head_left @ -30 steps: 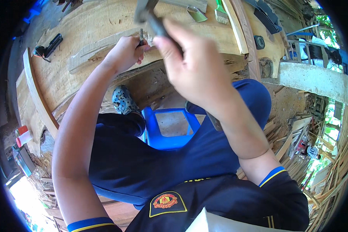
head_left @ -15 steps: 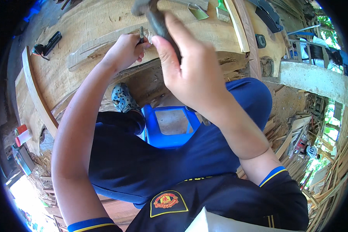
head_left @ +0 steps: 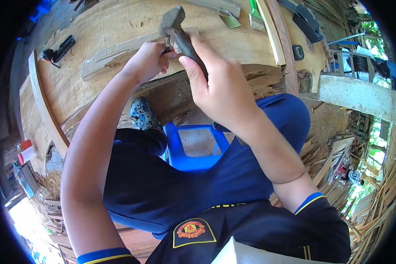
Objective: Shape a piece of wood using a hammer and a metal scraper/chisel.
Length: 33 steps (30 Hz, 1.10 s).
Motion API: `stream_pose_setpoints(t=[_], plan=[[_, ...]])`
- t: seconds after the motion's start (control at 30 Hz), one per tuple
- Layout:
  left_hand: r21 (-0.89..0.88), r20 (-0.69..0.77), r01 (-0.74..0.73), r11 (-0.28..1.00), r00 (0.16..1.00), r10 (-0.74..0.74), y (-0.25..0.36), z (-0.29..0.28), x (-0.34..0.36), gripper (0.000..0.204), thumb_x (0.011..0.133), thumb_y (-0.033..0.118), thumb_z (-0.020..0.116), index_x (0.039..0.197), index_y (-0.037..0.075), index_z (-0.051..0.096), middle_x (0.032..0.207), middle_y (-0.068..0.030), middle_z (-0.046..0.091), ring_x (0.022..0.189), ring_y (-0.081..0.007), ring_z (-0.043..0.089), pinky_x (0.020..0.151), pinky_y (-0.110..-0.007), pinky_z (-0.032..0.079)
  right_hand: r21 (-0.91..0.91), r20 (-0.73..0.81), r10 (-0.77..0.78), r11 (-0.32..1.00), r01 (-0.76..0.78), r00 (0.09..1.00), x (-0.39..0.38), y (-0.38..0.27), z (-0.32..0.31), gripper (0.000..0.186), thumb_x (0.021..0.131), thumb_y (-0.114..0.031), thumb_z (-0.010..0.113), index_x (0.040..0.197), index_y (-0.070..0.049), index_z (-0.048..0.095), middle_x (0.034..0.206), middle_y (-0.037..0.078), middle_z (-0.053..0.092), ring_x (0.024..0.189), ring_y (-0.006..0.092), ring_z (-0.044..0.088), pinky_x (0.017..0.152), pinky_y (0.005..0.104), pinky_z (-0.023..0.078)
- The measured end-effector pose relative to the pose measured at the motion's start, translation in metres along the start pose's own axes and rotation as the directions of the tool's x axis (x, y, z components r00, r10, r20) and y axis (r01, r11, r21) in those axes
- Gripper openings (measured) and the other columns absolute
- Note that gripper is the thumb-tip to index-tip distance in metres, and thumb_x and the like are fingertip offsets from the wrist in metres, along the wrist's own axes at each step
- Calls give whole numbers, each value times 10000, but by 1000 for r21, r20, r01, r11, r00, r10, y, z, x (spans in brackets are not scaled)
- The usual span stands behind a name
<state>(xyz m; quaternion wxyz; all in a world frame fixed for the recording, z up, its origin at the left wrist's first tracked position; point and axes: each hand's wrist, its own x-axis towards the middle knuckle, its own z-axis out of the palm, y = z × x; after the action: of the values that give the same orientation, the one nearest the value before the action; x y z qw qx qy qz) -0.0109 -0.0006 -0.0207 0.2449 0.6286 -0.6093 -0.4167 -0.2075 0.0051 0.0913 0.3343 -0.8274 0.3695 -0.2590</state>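
Note:
My right hand (head_left: 224,83) is wrapped round the dark handle of a hammer (head_left: 173,22), its metal head raised over my left hand. A thin, dark chisel-like rod (head_left: 167,41) stands upright in my closed left hand (head_left: 149,61); its lower end is hidden by the fingers. The hammer head is close above and beside the rod's top, and I cannot tell whether they touch. Beneath and beside the left hand lies a pale, shaped piece of wood (head_left: 114,53) on a thick wooden slab (head_left: 97,28).
A green-handled brush (head_left: 256,21), a green scraper-like piece (head_left: 229,19) and long wood strips (head_left: 270,33) lie at the far right. A black tool (head_left: 58,50) rests at left near a narrow board (head_left: 45,99). A blue stool (head_left: 191,163) stands between my legs.
The blurred hammer has become sharper, its head slightly lower and to the right in the picture. My left hand keeps its grip on the rod; the whole view has shifted slightly.

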Motion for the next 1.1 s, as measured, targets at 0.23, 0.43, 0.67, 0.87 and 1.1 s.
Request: stream_pose_setpoints(t=[0.23,0.43,0.67,0.87,1.1], plan=[[21,-18,44,999,999,-44,3,-6,-9,227,989,186,587,1008,-30,652,661,-118,651,613,-196,669,641,-358,533,-11,-173,-128,992,129,976,3,-8,-6,365,999,-183,612,1302,18,570,728,168,611,576,190,573,560,315,467],[42,-36,19,999,999,-18,0,-6,-6,167,968,90,534,1019,-33,635,683,-120,643,623,-196,667,645,-357,532,-28,-175,-221,975,220,959,14,-15,-19,285,1005,-204,616,1199,5,627,657,106,591,505,151,529,490,294,418],[76,23,43,996,999,-45,11,-7,-2,183,996,125,551,1003,-33,642,672,-124,641,618,-201,668,628,-351,531,-59,-211,-178,984,169,961,5,6,-1,241,1006,-174,600,1136,27,619,697,102,583,593,141,571,560,306,468],[79,-47,3,997,999,1,7,-9,-6,269,980,245,633,984,-23,657,648,-111,648,608,-209,668,632,-367,525,5,-175,-114,993,117,978,6,-12,-13,338,996,-189,623,1272,4,596,744,160,630,609,198,615,592,294,492],[64,4,56,996,998,-56,7,-4,-6,291,997,242,603,1013,-43,659,653,-123,647,607,-222,665,642,-373,528,-29,-112,-126,992,124,986,7,0,-9,368,979,-214,654,1254,26,603,778,199,666,577,235,610,589,327,492]])
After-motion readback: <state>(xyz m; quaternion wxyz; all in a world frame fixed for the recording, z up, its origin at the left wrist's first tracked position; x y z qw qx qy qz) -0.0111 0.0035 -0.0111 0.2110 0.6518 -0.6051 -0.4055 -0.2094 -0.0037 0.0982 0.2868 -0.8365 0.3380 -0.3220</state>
